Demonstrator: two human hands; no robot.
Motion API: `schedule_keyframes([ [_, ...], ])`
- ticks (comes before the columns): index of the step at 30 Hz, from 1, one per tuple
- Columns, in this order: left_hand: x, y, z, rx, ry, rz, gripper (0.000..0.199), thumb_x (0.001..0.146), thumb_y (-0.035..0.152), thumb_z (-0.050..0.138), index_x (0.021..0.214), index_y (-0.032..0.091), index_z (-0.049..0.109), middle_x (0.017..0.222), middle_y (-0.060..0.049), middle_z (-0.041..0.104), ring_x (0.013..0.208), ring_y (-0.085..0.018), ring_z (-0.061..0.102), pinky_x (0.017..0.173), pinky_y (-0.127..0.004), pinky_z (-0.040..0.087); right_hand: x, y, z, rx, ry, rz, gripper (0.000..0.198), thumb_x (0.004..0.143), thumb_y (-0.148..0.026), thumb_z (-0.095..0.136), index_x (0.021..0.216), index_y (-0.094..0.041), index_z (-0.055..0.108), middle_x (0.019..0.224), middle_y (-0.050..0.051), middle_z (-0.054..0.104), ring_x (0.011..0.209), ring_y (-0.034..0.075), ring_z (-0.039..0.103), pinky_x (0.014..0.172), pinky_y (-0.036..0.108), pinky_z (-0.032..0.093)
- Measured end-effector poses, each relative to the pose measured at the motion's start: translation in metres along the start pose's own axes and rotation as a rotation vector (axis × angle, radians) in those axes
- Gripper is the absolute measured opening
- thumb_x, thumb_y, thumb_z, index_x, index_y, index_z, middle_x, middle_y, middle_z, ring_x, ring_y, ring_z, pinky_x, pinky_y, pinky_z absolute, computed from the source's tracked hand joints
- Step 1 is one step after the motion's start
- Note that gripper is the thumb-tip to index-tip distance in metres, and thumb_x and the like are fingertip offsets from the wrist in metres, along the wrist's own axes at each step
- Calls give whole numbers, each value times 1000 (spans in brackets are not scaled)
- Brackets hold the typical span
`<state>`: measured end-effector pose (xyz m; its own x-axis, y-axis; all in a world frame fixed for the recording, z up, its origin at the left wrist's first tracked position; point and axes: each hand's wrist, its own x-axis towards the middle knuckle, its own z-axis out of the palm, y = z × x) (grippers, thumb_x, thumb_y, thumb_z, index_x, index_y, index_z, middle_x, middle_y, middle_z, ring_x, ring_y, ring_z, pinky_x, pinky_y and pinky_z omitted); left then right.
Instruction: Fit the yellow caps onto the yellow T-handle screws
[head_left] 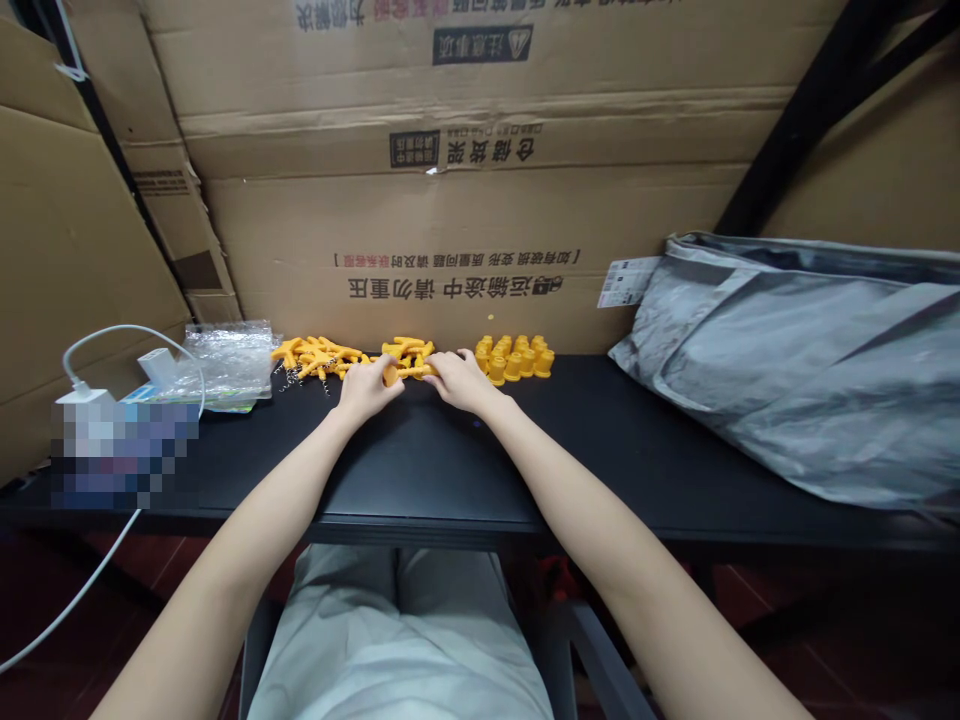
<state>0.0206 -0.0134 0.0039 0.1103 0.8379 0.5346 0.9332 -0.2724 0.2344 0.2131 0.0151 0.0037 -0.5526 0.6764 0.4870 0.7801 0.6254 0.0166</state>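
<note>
Both hands meet over the far part of the black table. My left hand (365,389) is closed, with a rounded yellow end showing at its fingertips. My right hand (463,382) is closed beside it. Between them stretches a yellow plastic piece (411,373), one end at each hand; its full shape is hidden by the fingers. Just behind it lie more yellow branched parts (409,347). Left of my left hand is a pile of yellow corkscrew handles (315,353) with thin metal spirals. Close to my right hand stand several yellow cup-shaped bases (513,366) in rows.
A large cardboard sheet (457,215) rises behind the black table (435,470). At left are clear plastic bags (229,360), a white charger (85,408) with a cable and a blurred-out object. A grey fabric bag (810,370) takes up the right side.
</note>
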Motion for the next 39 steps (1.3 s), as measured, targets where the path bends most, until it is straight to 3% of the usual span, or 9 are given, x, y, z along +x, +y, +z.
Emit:
schedule_keyframes([
  [9,-1,2,0,2,-12,2,35,78,33,55,111,22,62,84,-5,72,78,-22,67,71,-28,46,0,5,2,3,67,9,18,88,-24,49,104,-18,53,104,12,66,96,26,58,94,44,29],
  [16,0,-2,0,5,-26,-29,36,79,34,55,113,23,60,86,-5,72,81,-21,67,73,-27,46,-2,6,4,7,74,-15,24,89,-26,49,111,-18,55,115,13,65,105,27,57,100,49,27],
  [25,1,-6,-2,-8,-28,-58,35,79,37,54,111,24,61,86,-4,72,81,-20,66,70,-26,45,-1,10,-3,-60,137,60,18,86,-24,51,101,-17,57,102,12,66,100,27,55,100,48,24],
  [31,2,-8,-4,-25,-54,-115,35,82,38,51,112,24,61,88,-4,72,84,-21,66,73,-27,46,-1,23,-14,-72,298,245,19,87,-31,47,96,-16,57,100,13,63,97,27,53,91,42,29],
  [35,2,-7,-4,-22,-67,-123,35,84,39,48,112,23,61,86,-5,72,83,-21,66,73,-28,46,-4,38,-28,-102,365,520,27,87,-38,47,95,-14,59,105,16,61,100,29,51,84,40,33],
  [39,2,-8,-4,-4,-65,-119,37,87,41,44,114,22,60,85,-6,72,82,-21,66,73,-28,46,-10,59,-38,-84,327,770,30,85,-37,48,98,-13,60,106,17,61,102,31,50,85,42,35],
])
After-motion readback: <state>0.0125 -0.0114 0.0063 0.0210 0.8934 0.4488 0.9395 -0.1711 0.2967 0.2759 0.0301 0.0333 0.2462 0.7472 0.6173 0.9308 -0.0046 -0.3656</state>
